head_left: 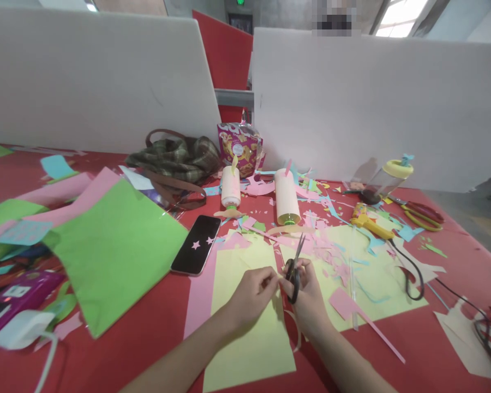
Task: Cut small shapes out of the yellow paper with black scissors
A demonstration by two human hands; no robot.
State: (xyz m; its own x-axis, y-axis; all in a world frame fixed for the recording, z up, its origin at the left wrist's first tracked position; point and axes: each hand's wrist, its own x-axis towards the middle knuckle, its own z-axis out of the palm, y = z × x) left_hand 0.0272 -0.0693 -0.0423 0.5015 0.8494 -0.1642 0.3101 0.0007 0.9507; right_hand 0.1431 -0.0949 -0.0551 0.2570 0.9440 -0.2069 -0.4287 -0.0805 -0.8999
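My right hand is closed around a pair of scissors with black handles, the narrow blades pointing up and away. Its fingertips meet those of my left hand, which is pinched shut; whatever lies between the fingers is too small to make out. Beneath both hands lies a pale yellow paper sheet over a pink strip. Left of them rests a black phone with two small pink paper stars on its screen. Beyond the hands stand two cream paper cylinders, a smaller one and a larger one.
Paper scraps litter the red table. At right are a corded yellow glue gun, pliers-like tools and a yellow-lidded bottle. A green sheet spreads left. A snack bag and plaid bag stand behind, before white panels.
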